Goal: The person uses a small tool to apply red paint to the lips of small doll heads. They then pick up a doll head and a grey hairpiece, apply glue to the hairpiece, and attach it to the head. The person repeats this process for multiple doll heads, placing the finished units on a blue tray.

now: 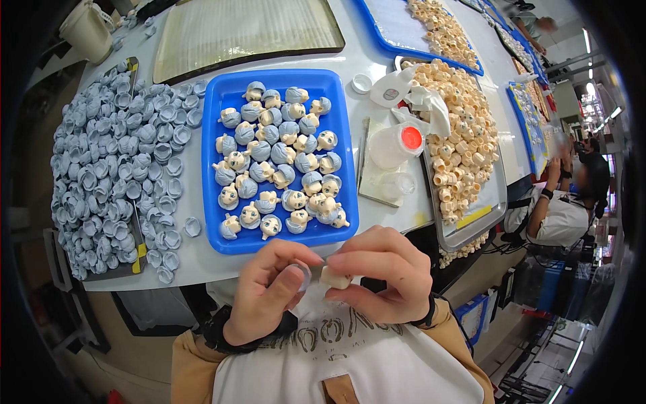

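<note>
Close in front of my chest, my left hand (269, 288) is closed on a hollow blue-grey doll hair piece (305, 276). My right hand (387, 273) pinches a cream doll face piece (334, 277) between thumb and fingers, just beside the hair piece. A small gap seems to part the two pieces. Beyond my hands lies a blue tray (210, 168) with several rows of doll heads (270, 226), each with a cream face and blue-grey hair. To the left is a large heap of loose hair pieces (121, 168); to the right, a heap of cream face pieces (464, 135).
A white bottle (390, 87), crumpled tissue (429, 108) and a translucent container (390, 148) with a red top stand between the tray and the face pieces. An empty-looking shallow tray (249, 34) lies at the back. Another person (562, 209) sits at far right.
</note>
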`<state>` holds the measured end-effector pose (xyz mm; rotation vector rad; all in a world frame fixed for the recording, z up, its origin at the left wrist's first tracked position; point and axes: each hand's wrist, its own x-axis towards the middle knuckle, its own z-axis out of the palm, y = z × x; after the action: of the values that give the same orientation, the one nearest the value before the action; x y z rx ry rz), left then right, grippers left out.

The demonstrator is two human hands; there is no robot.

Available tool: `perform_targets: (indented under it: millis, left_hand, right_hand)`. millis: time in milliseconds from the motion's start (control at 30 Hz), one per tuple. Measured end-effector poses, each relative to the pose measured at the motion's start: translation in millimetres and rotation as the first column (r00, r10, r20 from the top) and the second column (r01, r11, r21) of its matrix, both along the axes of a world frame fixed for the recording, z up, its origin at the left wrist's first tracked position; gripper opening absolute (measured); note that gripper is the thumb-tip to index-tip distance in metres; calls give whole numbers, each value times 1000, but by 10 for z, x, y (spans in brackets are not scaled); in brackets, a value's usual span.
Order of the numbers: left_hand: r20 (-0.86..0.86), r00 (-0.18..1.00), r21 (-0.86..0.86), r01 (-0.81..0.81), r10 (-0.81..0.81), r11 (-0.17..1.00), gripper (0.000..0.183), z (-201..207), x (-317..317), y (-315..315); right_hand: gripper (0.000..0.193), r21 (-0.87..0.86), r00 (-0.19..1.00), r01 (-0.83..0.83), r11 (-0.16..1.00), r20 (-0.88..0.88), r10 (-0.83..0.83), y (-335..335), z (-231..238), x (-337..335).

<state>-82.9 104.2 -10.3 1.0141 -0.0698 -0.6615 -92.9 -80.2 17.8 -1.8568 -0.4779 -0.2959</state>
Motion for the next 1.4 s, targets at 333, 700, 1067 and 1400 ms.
perform_targets:
  millis: [333,700,1067,1400]
  left_hand:
    - [-26,1000,50,17,-16,999,28,-40,-24,79]
    - [-60,994,-21,86,-87,996,40,-14,-42,85]
    - [27,1000,29,3,-4,1000,46,5,-4,98]
    - [61,997,-5,-54,54,999,44,-43,-19,45]
  right_hand:
    - [38,-84,995,31,996,-96,-39,2,20,-14]
    - [32,-400,900,434,807,162,-404,-410,91,-19]
    - [23,-606,824,522,601,177,-538,-672,-102,138]
    - [24,-623,826,535,571,244,-508,-715,-157,101]
